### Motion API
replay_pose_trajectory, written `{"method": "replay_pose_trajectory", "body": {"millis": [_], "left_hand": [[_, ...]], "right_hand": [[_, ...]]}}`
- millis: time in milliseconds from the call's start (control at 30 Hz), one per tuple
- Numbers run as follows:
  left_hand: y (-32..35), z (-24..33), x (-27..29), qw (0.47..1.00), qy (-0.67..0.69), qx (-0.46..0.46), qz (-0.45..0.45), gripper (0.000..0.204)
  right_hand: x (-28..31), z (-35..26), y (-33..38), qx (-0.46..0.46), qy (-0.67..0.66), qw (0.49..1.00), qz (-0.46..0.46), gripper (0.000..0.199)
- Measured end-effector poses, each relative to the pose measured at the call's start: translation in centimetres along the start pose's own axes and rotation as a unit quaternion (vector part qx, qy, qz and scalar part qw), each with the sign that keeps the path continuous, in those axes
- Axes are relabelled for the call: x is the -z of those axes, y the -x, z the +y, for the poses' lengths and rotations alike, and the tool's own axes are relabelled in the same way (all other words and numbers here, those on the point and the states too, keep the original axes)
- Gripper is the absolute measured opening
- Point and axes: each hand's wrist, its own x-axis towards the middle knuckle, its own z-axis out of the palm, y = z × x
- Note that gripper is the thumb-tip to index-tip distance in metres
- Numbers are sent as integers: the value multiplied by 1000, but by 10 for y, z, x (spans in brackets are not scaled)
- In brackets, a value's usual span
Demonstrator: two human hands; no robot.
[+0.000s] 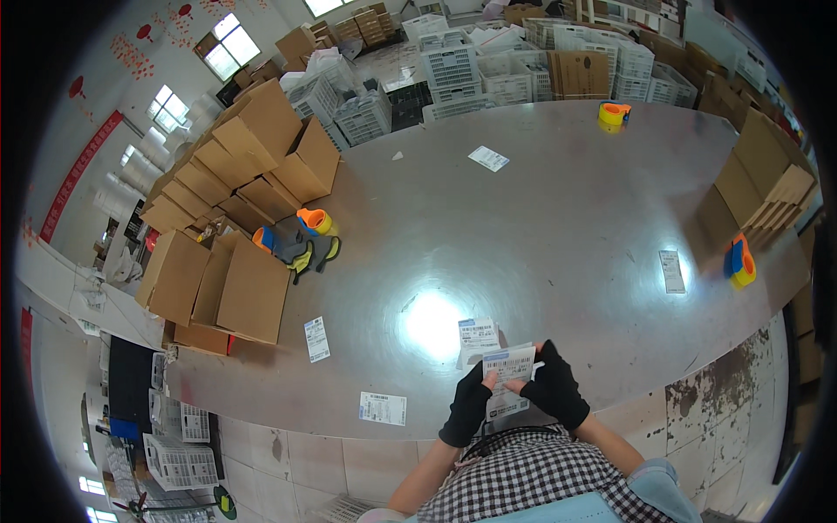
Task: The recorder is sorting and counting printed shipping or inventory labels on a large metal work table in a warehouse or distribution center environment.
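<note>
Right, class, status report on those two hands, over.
Left hand and right hand, black gloves, both gripping paper label. Second label lies just beyond on steel table. Nothing blocking.

1. I saw a bright, evenly lit hall, with daylight coming through the windows [228, 45] at upper left.
2. A white glare spot sat on the steel table [540, 218].
3. Shadows were soft and short.
4. Fisheye bending curved the edges inside a black rim; focus was sharp at centre.
</note>
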Motion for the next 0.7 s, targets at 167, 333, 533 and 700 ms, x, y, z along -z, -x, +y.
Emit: {"method": "replay_pose_trajectory", "body": {"millis": [167,333,533,700], "left_hand": [[-4,-3,20,988,149,27,-31,49],[-9,13,26,979,203,30,-14,50],[-3,-4,11,1000,-15,11,17,42],[-16,-11,31,981,187,13,50,46]], "right_hand": [[10,19,2,13,73,959,-274,38],[13,21,11,139,161,953,-215,37],[19,-11,8,134,137,969,-154,27],[26,-7,5,258,-8,936,-240,25]]}}
